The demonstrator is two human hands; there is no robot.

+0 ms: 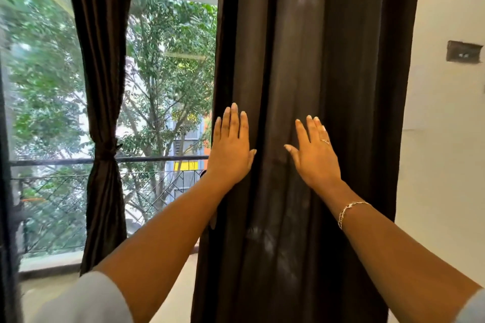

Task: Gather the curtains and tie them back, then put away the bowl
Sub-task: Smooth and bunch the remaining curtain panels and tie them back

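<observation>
A dark brown curtain [309,60] hangs loose and full length in front of me, right of the window. My left hand [231,147] lies flat on its left edge with fingers straight and pointing up. My right hand [313,153] lies flat on the folds a little to the right, fingers straight, with a ring and a wrist bracelet. A second dark brown curtain [102,86] hangs at the left, gathered at mid height by a tie [106,151]. No bowl is in view.
A large window [170,86] with trees and a building outside fills the left half. A black railing [157,159] runs across it. A white wall [443,165] with a small dark switch plate [464,54] stands to the right of the curtain.
</observation>
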